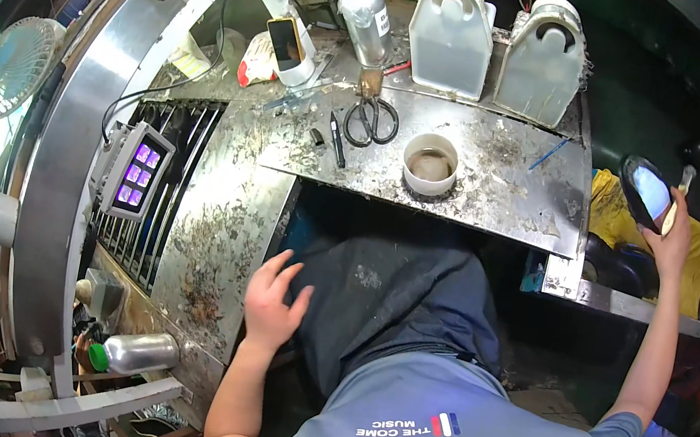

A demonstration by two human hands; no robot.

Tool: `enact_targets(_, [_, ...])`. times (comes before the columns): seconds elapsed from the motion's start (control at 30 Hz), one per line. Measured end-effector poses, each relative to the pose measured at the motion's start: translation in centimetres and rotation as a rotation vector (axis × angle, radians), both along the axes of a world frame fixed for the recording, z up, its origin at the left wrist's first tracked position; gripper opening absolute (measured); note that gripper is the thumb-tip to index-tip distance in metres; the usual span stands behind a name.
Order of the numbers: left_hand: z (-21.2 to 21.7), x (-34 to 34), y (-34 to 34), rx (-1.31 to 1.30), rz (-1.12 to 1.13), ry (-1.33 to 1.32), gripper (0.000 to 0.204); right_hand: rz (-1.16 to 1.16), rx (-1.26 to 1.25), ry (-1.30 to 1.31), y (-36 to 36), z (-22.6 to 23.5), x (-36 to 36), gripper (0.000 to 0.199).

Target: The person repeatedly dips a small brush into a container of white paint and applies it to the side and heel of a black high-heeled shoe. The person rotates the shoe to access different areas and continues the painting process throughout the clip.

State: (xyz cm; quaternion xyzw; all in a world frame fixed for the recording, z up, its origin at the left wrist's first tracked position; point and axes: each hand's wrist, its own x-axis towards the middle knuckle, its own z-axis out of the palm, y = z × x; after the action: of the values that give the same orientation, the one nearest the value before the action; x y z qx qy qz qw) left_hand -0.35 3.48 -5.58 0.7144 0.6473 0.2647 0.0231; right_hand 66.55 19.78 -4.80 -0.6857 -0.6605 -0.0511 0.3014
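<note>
Right hand up off the worktop's right edge, gripping a phone.
Left hand spread flat on the thigh, below the front edge; cup lies nearer it.

1. Phone: dark oval-looking slab with a lit pale-blue screen, held raised and tilted in the right hand at the far right.
2. Trouser leg: dark, dusty fabric; the left hand rests flat on it.

Purple-lit square screen on left panel, phone propped upright on bench, lit phone in right hand
</note>
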Motion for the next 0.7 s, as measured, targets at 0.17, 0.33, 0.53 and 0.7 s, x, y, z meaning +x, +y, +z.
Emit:
enact_targets(0.17, [1.7,5.9,5.4,-0.007,-0.291,-0.182,0.055,0.375,0.098,0.239,-2.9,8.5,-12.5,0.094])
enact_targets(0.33, [3.2,8.2,5.7,-0.147,-0.38,-0.518,0.093,0.926,-0.176,0.454,-2.9,11.4,-27.1,0.099])
enact_targets(0.53, [0.3,6.2,3.6,-0.668,-0.616,-1.551,0.083,1.187,-0.153,0.277,-4.0,9.2,-39.2,0.091])
enact_targets(0.7, [-3.3,4.0,-0.9,-0.214,-0.418,-1.273,0.077,1.158,-0.22,0.276,-3.5,7.5,-42.1,0.094])
